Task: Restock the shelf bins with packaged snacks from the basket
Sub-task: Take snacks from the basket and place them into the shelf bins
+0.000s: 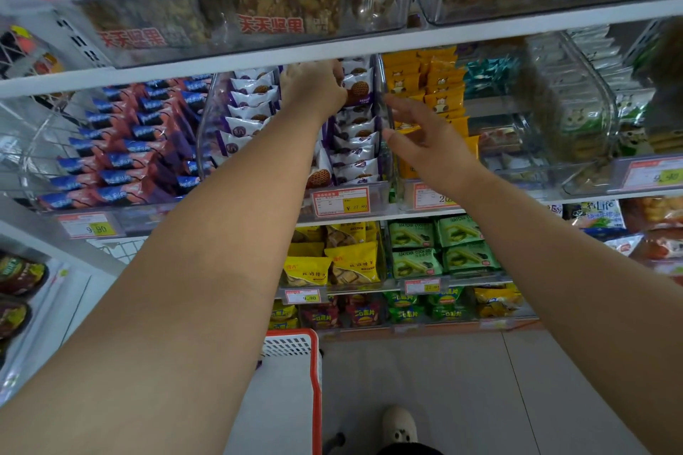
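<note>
A clear plastic shelf bin [384,144] on the middle shelf holds rows of white-and-purple cookie packets [354,148]. My left hand [314,89] reaches deep into the bin's back, and its fingers curl onto a white-and-purple packet [357,89] standing there. My right hand [425,137] hovers at the bin's right wall with fingers spread and holds nothing. The red-and-white basket [292,347] stands on the floor below, partly hidden by my left forearm; its contents cannot be seen.
Blue-and-red packets [122,155] fill the bin to the left, yellow packets [439,92] the bin to the right. Lower shelves carry yellow bags [332,262] and green matcha cookie bags [439,247]. The upper shelf edge [332,48] hangs just above my left hand. My shoe [401,425] is on the floor.
</note>
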The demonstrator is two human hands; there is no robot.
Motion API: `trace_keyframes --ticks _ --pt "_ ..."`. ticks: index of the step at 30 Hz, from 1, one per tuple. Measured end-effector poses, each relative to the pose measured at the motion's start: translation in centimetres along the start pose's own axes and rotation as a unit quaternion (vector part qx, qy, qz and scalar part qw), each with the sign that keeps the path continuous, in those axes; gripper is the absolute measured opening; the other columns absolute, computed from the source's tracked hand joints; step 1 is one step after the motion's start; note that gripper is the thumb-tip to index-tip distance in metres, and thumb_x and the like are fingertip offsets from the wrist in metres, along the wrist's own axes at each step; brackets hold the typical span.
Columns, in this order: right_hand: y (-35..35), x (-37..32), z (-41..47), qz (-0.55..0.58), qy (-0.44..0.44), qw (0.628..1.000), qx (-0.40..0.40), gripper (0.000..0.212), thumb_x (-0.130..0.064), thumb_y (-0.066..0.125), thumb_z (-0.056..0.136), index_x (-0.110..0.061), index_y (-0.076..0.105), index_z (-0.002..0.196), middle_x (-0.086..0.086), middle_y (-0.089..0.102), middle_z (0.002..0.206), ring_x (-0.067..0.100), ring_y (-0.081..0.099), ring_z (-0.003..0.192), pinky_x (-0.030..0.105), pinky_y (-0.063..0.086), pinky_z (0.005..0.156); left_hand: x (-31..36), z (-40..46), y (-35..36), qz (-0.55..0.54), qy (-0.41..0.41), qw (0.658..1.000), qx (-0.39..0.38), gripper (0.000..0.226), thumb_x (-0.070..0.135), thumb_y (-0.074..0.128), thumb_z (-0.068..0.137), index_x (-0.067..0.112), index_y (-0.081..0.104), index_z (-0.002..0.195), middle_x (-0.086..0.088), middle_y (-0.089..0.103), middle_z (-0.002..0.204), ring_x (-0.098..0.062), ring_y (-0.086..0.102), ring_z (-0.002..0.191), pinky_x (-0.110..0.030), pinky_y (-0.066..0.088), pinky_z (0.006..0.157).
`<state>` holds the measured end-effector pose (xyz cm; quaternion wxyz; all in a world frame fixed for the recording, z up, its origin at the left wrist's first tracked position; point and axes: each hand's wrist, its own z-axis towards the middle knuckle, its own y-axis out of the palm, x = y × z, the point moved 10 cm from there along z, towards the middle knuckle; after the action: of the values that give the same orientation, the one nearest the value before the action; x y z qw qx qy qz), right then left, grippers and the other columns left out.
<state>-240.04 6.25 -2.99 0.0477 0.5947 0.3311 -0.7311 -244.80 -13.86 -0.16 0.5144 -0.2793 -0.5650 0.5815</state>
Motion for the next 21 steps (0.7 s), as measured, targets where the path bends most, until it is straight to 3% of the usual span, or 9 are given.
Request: trace_keyframes --ticks 4,9,13,15,18,21 --pt "0.0 0.0 0.0 0.002 -0.003 1.0 -0.002 0.051 -0.039 0.055 0.097 -0.041 0.039 0.145 -0.016 0.048 0.135 0.003 0.057 0.11 0.026 0.049 0.09 0.2 -1.4 -1.4 -0.074 0.009 0.997 0.01 0.04 0.042 0.063 0.086 0.028 0.063 0.123 0.003 0.063 0.123 -0.023 0.053 0.119 -0.036 0.039 0.101" --pt "-0.1 0.1 0.1 0.006 -0.009 1.0 -0.004 0.051 -0.04 0.056 0.096 -0.04 0.039 0.145 -0.013 0.048 0.138 0.007 0.058 0.113 0.029 0.05 0.092 1.8 -6.8 -2.9 -0.178 0.062 0.982 -0.024 0.032 0.03 0.064 0.092 0.021 0.063 0.122 0.006 0.065 0.123 -0.011 0.058 0.115 -0.025 0.043 0.098" --pt "-0.4 -0.1 -0.1 -0.043 -0.035 0.998 0.027 0.048 -0.041 0.055 0.097 -0.035 0.043 0.143 -0.007 0.045 0.142 0.011 0.052 0.119 0.03 0.047 0.093 1.5 -13.2 -5.3 -0.184 0.111 0.974 0.073 0.022 0.023 0.061 0.093 0.016 0.069 0.112 0.0 0.069 0.111 -0.016 0.06 0.106 -0.029 0.046 0.09" --pt "-1.0 -1.6 -1.2 -0.121 -0.087 0.983 0.111 0.041 -0.035 0.058 0.096 -0.026 0.051 0.136 0.002 0.046 0.138 0.02 0.047 0.125 0.029 0.041 0.095 0.6 -16.5 -6.1 -0.174 0.112 0.97 0.128 0.018 0.021 0.06 0.093 0.015 0.07 0.106 -0.001 0.069 0.103 -0.018 0.057 0.101 -0.03 0.043 0.085" --pt "0.8 -5.6 -5.5 -0.208 -0.252 0.917 0.23 0.028 -0.019 0.062 0.093 -0.008 0.063 0.118 0.015 0.058 0.118 0.031 0.052 0.111 0.037 0.044 0.092 -0.9 -21.0 -6.9 -0.171 0.106 0.963 0.177 0.014 0.018 0.061 0.091 0.012 0.07 0.1 0.0 0.068 0.095 -0.018 0.055 0.093 -0.032 0.042 0.079" --pt "7.0 -7.4 -9.9 -0.16 -0.324 0.911 0.197 0.018 -0.01 0.061 0.091 -0.002 0.066 0.107 0.015 0.061 0.105 0.027 0.054 0.102 0.03 0.042 0.088 -4.3 -25.3 -7.6 -0.177 0.08 0.961 0.197 0.014 0.015 0.06 0.091 0.011 0.07 0.1 -0.001 0.068 0.094 -0.021 0.058 0.092 -0.031 0.043 0.081"
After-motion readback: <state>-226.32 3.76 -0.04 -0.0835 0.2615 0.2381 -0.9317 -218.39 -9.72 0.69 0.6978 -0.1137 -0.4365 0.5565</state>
